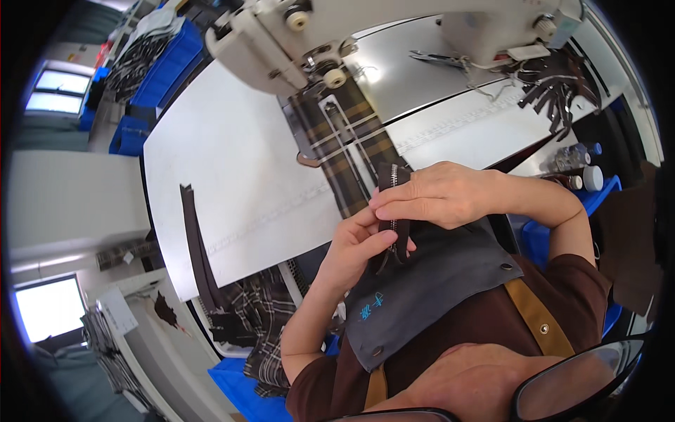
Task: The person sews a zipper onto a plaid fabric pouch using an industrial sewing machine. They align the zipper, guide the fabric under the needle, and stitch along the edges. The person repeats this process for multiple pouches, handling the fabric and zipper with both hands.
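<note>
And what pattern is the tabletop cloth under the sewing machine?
The cloth is brown and dark plaid with pale lines; head view shows it best.

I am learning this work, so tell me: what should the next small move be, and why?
Perhaps bring the zipper onto the plaid fabric: left grip and right grip hold it nearby, and the fabric lies under the sewing machine.

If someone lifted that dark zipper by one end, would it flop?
The dark zipper would probably flop, since its lower end curves near the left hand. Its metal teeth may stiffen it slightly; its narrow shape suggests it's light.
</note>
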### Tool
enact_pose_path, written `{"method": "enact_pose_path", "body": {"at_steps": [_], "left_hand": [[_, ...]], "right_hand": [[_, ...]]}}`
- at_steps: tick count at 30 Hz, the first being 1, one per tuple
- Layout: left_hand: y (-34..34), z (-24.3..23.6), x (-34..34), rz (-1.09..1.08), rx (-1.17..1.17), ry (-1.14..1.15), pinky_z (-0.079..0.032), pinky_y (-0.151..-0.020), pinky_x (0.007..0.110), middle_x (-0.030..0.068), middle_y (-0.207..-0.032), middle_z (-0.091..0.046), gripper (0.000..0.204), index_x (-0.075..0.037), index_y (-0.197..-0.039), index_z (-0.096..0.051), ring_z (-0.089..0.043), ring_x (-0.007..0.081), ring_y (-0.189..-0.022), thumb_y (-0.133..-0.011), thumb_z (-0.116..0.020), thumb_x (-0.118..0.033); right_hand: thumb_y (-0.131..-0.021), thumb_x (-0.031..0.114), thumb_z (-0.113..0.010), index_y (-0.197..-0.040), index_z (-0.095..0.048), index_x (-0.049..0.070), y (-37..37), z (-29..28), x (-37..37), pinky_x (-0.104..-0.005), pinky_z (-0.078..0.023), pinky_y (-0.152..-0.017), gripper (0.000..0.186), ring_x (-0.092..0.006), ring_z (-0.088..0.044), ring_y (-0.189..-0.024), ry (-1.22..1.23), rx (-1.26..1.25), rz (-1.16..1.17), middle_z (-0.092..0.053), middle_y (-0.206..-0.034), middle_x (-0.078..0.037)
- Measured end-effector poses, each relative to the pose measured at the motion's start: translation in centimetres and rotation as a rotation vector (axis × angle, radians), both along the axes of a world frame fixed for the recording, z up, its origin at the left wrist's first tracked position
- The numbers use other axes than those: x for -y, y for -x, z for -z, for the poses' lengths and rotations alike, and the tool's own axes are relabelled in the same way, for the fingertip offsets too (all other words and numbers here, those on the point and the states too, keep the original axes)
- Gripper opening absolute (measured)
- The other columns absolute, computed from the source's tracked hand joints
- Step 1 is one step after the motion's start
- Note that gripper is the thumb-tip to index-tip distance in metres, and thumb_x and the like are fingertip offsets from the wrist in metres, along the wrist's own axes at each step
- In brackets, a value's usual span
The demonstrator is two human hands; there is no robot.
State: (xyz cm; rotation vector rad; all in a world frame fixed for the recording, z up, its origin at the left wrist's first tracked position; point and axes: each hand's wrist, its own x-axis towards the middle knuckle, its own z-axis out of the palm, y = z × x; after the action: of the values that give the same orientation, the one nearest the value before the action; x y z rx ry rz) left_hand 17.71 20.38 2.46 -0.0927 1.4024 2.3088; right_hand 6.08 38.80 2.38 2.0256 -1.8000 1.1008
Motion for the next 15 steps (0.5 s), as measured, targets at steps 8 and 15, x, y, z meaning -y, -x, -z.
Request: {"method": "enact_pose_path", "body": {"at_steps": [8,15], "left_hand": [[-3.3,3.7,-1.2,-0.075,-0.07,0.432,-0.047,-0.083,0.028,0.0079,-0.088,-0.067,0.017,0.005,-0.098,-0.064,-0.061,0.0128,-0.083,-0.091,-0.056,-0.007],[-1.4,3.0,0.2,-0.048,-0.059,-0.032,-0.044,-0.094,0.033,0.0171,-0.112,-0.061,0.039,0.006,-0.12,-0.051,-0.058,0.022,-0.106,-0.088,-0.06,-0.015]], "right_hand": [[-0.072,0.001,-0.061,-0.112,-0.06,0.001,7.1,3.6,1.8,-0.0313,-0.055,-0.069,0.04,-0.0253,-0.066,-0.089,0.049,-0.212,0.358,-0.062,-0.114,-0.016],[-0.068,0.002,-0.067,-0.114,-0.057,0.0,0.2,3.3,3.5,-0.0319,-0.056,-0.067,0.047,-0.0274,-0.066,-0.091,0.011,0.146,-0.006,-0.058,-0.122,-0.016]]}}
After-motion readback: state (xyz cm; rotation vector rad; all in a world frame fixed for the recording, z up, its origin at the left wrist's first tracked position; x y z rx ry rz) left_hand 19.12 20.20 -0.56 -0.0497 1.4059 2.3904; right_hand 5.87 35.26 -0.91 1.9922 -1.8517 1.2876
